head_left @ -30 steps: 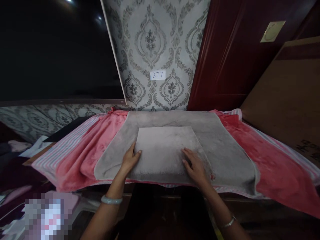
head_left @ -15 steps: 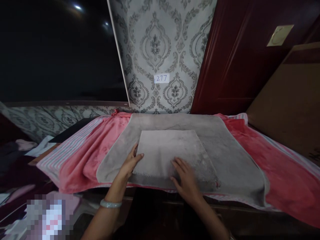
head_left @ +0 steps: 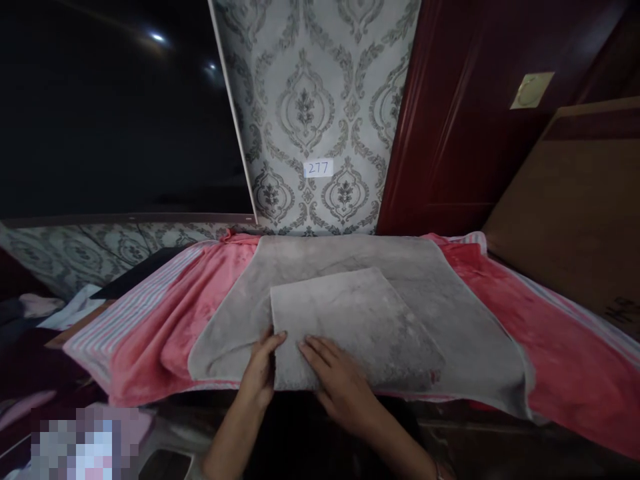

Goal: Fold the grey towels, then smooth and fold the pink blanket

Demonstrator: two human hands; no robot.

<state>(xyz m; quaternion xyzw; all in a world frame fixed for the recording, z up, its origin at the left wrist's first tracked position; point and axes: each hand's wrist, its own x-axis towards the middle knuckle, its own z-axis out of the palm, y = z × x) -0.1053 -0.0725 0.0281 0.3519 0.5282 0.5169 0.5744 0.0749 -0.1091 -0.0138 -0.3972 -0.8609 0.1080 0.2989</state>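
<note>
A folded grey plush cloth (head_left: 340, 313), perhaps a towel, lies askew with its left side nearer to me. My left hand (head_left: 263, 363) pinches its left edge, thumb on top and the other fingers beneath or behind the edge. On the upper face near the front rests my right hand (head_left: 340, 383), fingers stretched out and lying flat; its thumb is partly hidden by the front edge. Beneath the folded piece is a larger grey cloth (head_left: 465, 320) spread out flat.
Under the grey cloth, a pink plush blanket (head_left: 175, 313) with a striped underside covers the surface. A dark television screen (head_left: 120, 120) stands at the left, a cardboard box (head_left: 575, 213) at the right. Patterned wallpaper (head_left: 345, 100) carries a paper label (head_left: 318, 167) reading 277.
The folded cloth has turned, its left side coming toward me. My left hand has moved nearer with that edge, while my right hand has slid left across the cloth.
</note>
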